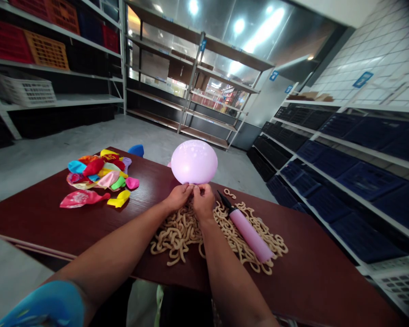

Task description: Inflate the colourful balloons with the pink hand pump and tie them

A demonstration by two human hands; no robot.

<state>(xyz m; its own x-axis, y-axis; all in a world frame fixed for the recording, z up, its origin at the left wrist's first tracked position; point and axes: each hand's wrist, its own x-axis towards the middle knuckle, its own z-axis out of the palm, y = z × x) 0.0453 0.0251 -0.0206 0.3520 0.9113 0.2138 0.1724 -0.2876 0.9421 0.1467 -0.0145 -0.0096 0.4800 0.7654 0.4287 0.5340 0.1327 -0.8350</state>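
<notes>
An inflated pale pink balloon (194, 160) stands up just beyond my two hands. The fingers of my left hand (180, 196) are pinched at its lower end. My right hand (203, 198) pinches there too, close against the left. The balloon's neck is hidden by my fingers. Under and around my hands lies a heap of beige curled strips (179, 231), whose kind I cannot make out. A pink hand pump (250, 234) with a black nozzle rests on the heap, right of my right forearm.
Several deflated balloons (111, 179) in mixed colours lie on the left of the dark brown table (34, 211). A blue object (136, 150) shows at the table's far edge. Shelves with crates (49, 49) stand left, shelves with dark blue bins (337, 177) right, and a metal rack (191, 86) behind.
</notes>
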